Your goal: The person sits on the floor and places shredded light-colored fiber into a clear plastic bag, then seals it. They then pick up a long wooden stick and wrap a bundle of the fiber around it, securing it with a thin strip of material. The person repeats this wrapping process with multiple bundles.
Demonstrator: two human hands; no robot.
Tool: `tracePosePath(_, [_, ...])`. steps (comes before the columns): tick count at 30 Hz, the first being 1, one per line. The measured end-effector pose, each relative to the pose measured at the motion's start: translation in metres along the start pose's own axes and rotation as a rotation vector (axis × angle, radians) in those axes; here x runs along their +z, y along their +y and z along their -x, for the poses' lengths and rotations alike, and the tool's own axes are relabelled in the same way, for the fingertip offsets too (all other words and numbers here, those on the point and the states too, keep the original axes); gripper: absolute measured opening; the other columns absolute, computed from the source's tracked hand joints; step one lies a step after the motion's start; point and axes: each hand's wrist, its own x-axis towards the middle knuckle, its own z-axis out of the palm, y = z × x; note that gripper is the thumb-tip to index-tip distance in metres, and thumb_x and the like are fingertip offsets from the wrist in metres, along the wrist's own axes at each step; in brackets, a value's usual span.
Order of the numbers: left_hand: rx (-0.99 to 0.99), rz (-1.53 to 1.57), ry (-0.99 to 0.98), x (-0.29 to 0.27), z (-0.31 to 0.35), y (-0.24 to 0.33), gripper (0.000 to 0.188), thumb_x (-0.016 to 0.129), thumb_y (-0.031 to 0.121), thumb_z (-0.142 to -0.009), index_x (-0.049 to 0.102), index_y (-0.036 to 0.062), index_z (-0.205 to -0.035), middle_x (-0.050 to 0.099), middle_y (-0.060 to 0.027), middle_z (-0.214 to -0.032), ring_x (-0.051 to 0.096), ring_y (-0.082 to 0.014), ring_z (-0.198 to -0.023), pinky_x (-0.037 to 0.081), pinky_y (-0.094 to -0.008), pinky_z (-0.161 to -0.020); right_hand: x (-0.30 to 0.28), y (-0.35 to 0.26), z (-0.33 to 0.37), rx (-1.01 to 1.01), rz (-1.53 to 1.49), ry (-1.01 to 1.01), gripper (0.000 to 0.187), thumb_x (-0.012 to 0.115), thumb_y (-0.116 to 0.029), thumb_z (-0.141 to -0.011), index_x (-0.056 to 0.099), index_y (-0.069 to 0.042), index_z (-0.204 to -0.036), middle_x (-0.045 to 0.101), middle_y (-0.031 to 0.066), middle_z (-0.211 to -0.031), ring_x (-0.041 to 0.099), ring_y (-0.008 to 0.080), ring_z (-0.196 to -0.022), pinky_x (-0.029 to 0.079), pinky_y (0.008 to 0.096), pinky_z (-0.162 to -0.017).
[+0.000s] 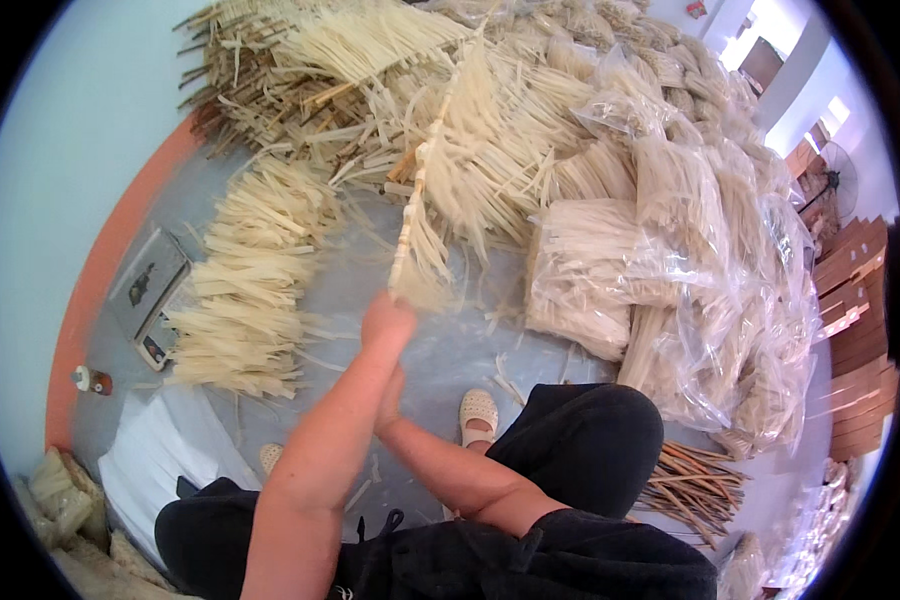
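A long thin stick (419, 175) slants away from me toward the far pile, with pale bindings along it and a fringe of dry, cream-coloured strips (467, 165) hanging off its right side. My left hand (388, 322) is closed round its near end. Just below, my right hand (391, 398) is closed in line with the same stick; my left forearm crosses over it and hides most of its fingers. A stacked row of similar pale fringed strips (245, 285) lies on the floor to the left.
A big heap of fringed sticks (300, 75) fills the far side. Plastic-wrapped bundles (590, 265) are piled on the right, with loose bare sticks (692, 490) by my knee. At left lie a flat grey case (150, 285), a small bottle (93, 380) and a white sheet (160, 445).
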Motion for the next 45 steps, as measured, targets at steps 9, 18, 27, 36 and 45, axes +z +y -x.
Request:
tracePosePath(9, [0.121,0.177,0.103,-0.158,0.01,-0.155,0.026,0.063,0.019,-0.071,0.067,-0.0001,-0.088,0.062,-0.0045,-0.066,0.056,-0.0136,-0.061,0.045,-0.0297,-0.059,-0.042,-0.117,-0.067,-0.013,0.491,-0.604,0.049,0.074,-0.028,-0.076,0.057,-0.006,-0.117,0.065,0.0079,-0.098,0.061,0.0147,-0.088,0.048,0.0297,-0.078])
tracePosePath(18, [0.162,-0.037,0.116,-0.381,0.182,-0.174,0.022,0.055,0.003,-0.065,0.065,-0.0011,-0.085,0.054,0.0048,-0.069,0.049,-0.0071,-0.065,0.041,-0.0249,-0.059,-0.153,-0.431,-0.218,-0.313,-0.326,-0.013,0.1,0.049,-0.07,-0.078,0.013,-0.005,-0.146,0.008,0.0126,-0.153,0.008,0.0255,-0.141,0.003,0.0384,-0.112])
tracePosePath(27, [0.27,-0.783,0.613,-0.355,0.146,-0.239,0.054,0.067,0.019,-0.076,0.05,0.004,-0.125,0.046,-0.0202,-0.131,0.044,-0.0362,-0.121,0.038,-0.0429,-0.098,-0.204,-0.308,-0.223,-0.002,-0.178,0.01,0.019,0.058,-0.026,-0.088,0.056,-0.008,-0.095,0.063,0.0089,-0.09,0.059,0.0206,-0.088,0.048,0.0308,-0.075])
tracePosePath(36, [0.06,-0.323,1.365,-0.408,0.121,-0.292,0.098,0.079,0.033,-0.067,0.023,-0.0102,-0.134,0.028,-0.0325,-0.138,0.028,-0.0444,-0.128,0.025,-0.0484,-0.107,-0.181,-0.35,-0.224,0.217,-0.011,-0.252,0.019,0.051,-0.024,-0.091,0.058,-0.007,-0.097,0.065,0.0074,-0.1,0.058,0.02,-0.092,0.046,0.0402,-0.082])
tracePosePath(45, [0.441,1.188,1.01,-0.417,0.117,-0.179,0.043,0.045,0.021,-0.091,0.041,-0.0115,-0.119,0.053,-0.0217,-0.115,0.054,-0.0321,-0.106,0.045,-0.0445,-0.093,-0.068,-0.396,-0.205,-0.11,-0.169,0.042,0.022,0.052,-0.022,-0.09,0.057,-0.003,-0.099,0.064,0.0111,-0.105,0.057,0.0205,-0.098,0.044,0.0394,-0.088])
